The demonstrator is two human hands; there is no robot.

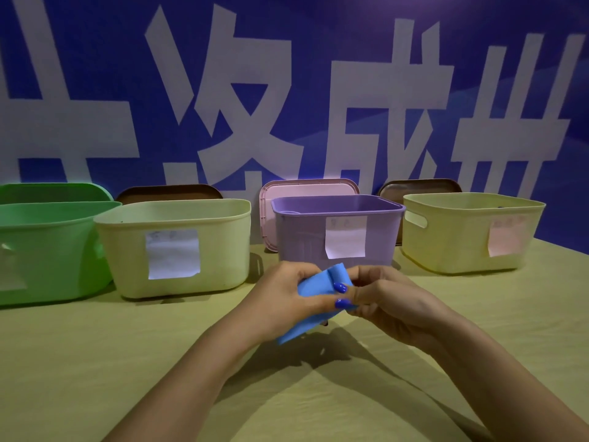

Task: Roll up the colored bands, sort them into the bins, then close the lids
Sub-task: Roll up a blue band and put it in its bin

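Observation:
A blue band (314,287) is held above the table between both hands. My left hand (287,298) grips its left side, fingers curled over the front. My right hand (382,296) pinches its right edge, where the band is folded or partly rolled. The band's loose end (294,333) hangs down under my left hand. Behind stand several open bins in a row: green (47,250), pale yellow (178,247), purple (338,229) and another yellow (465,231). Each of the three right-hand bins carries a paper label.
Lids lean against the blue wall behind the bins: green (54,191), brown (169,193), pink (306,188) and brown (417,185). The yellowish table (95,362) stretches toward me in front of the bins.

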